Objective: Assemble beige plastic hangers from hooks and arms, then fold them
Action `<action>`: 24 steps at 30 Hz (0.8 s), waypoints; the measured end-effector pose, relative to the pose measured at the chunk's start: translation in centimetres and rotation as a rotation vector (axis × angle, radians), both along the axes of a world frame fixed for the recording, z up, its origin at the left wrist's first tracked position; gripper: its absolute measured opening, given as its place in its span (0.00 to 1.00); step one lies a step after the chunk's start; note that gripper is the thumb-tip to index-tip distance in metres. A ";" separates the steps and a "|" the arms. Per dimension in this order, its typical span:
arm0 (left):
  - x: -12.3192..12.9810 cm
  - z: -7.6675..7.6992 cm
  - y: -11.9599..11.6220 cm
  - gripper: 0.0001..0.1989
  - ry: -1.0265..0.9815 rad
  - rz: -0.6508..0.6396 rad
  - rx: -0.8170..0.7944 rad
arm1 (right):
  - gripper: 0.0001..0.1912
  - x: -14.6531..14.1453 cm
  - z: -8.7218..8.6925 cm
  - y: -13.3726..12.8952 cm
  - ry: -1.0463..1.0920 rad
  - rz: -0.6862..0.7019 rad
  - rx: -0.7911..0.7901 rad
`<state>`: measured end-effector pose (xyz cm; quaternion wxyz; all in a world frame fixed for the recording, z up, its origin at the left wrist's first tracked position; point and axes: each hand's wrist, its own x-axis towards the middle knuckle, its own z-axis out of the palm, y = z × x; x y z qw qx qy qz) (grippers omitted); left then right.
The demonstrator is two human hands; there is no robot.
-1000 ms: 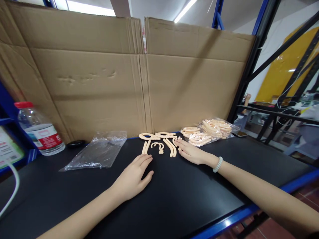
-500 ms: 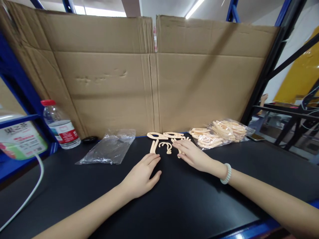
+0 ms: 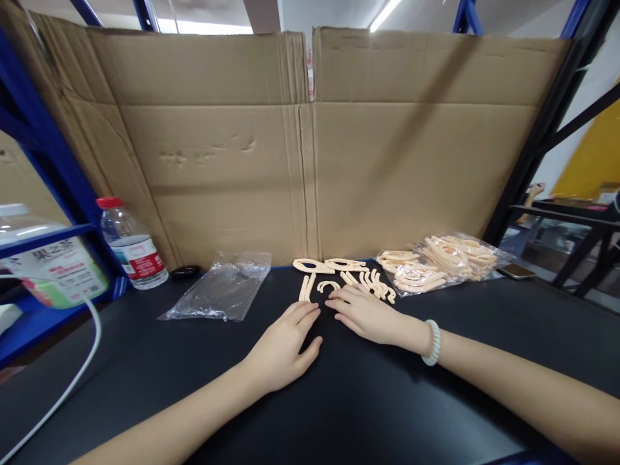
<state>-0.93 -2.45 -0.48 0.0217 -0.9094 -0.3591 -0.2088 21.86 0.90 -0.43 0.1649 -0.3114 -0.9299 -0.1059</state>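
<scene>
My left hand (image 3: 287,349) lies palm down on the black tabletop, fingers stretched and thumb apart, holding nothing visible. Its fingertips are just below two slim beige strips (image 3: 307,287). My right hand (image 3: 368,313), with a pale coiled band at the wrist, reaches in from the right with fingers extended. Its fingertips are beside a beige hook-shaped piece (image 3: 328,285), whose lower end is hidden by them. Whether they touch it I cannot tell. Behind that hand lie several wavy beige pieces (image 3: 376,282), partly covered. Two longer looped beige pieces (image 3: 312,265) lie end to end at the back.
Clear bags of beige pieces (image 3: 453,258) lie at the back right, near a phone (image 3: 517,271). To the left are a flat clear plastic bag (image 3: 220,290), a small black object (image 3: 185,272) and a red-capped bottle (image 3: 135,248). Cardboard (image 3: 232,161) walls off the back.
My right hand has shifted left and nearer, off the wavy pieces and onto the lower part of the hook-shaped pieces. My left hand stays beside the strips. The view has turned slightly.
</scene>
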 end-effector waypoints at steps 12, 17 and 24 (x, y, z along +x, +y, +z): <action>0.1 0.1 -0.1 0.23 0.027 0.013 -0.026 | 0.14 0.6 0.3 -1.9 0.037 0.048 0.085; 0.3 0.4 -0.3 0.20 -0.009 -0.026 -0.004 | 0.12 0.2 0.1 -3.2 0.044 0.132 0.036; 0.3 0.6 -0.6 0.17 -0.054 -0.071 0.053 | 0.11 -0.5 -0.1 -3.7 0.030 0.192 0.035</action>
